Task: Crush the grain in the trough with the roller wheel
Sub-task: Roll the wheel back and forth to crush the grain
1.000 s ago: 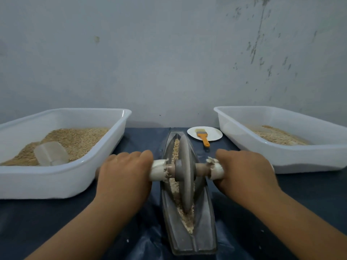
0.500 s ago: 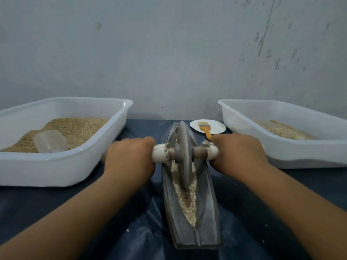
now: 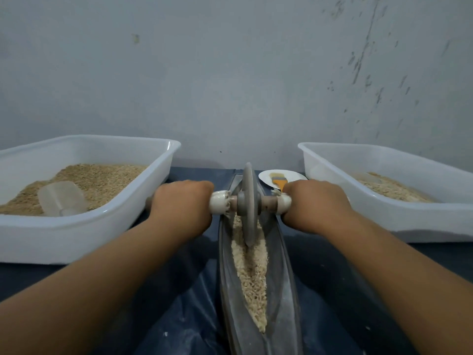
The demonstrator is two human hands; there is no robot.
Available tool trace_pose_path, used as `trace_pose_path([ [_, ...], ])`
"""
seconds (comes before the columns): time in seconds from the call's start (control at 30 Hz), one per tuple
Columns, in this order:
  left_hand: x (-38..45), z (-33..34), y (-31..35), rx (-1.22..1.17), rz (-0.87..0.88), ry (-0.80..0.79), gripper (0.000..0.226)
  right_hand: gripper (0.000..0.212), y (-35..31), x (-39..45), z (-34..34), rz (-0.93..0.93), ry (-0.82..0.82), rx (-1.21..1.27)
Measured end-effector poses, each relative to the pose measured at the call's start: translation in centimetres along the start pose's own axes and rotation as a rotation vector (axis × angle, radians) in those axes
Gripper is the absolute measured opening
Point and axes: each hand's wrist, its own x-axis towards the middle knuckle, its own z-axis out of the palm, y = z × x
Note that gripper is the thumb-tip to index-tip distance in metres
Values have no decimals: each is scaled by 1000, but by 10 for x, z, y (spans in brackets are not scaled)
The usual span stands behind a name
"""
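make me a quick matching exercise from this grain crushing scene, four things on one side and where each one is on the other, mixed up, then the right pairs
Things
1. roller wheel
2. clear scoop
3. orange-handled brush
4. left hand

Places
A. on the small white plate behind the trough
B. standing in the trough, over the grain
C. gripping the wheel's axle handle, on the side of the fuller tub
D. lying on the grain in the left white tub

Pairs: 1-B, 2-D, 3-A, 4-C
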Motion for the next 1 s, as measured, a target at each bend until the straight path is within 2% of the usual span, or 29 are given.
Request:
trace_pose_path([
  [0.07, -1, 4, -5, -16, -5, -10, 15, 9, 1, 1, 0, -10, 2, -26],
  [0.17, -12, 17, -11, 10, 27, 81, 23, 11, 6, -5, 10, -45, 79, -61],
  [0.23, 1, 12, -11, 28, 35, 58, 20, 11, 9, 5, 9, -27, 10, -13],
  [0.33, 24, 0, -3, 32, 66, -85, 18, 11, 12, 20, 3, 6, -180, 56],
  [0.47, 28, 1, 1, 122, 88, -2, 22, 12, 19, 25, 15, 16, -194, 122],
  [0.53, 25, 3, 0, 131, 113, 44, 23, 13, 22, 23, 16, 17, -254, 167],
  [0.6, 27, 4, -5, 95, 137, 11, 25, 13, 23, 24, 12, 16, -302, 186],
  [0.67, 31, 8, -10, 24, 134, -70, 26, 10, 20, 25, 11, 8, -191, 107],
  [0.77, 32, 17, -14, -80, 66, -124, 23, 22, 7, 26, 19, -25, 250, -181],
  [0.8, 32, 19, -14, -89, 59, -116, 23, 25, 3, 25, 19, -40, 336, -244],
  [0.83, 31, 19, -13, -83, 64, -107, 23, 26, 1, 24, 17, -45, 351, -245],
  [0.87, 30, 17, -13, -75, 76, -110, 22, 24, 3, 23, 15, -43, 303, -194],
  [0.97, 32, 8, -12, -34, 156, -136, 22, 13, 18, 22, 10, -43, -101, 36],
  [1.0, 32, 5, -11, -10, 181, -129, 24, 10, 21, 20, 10, -24, -188, 95],
])
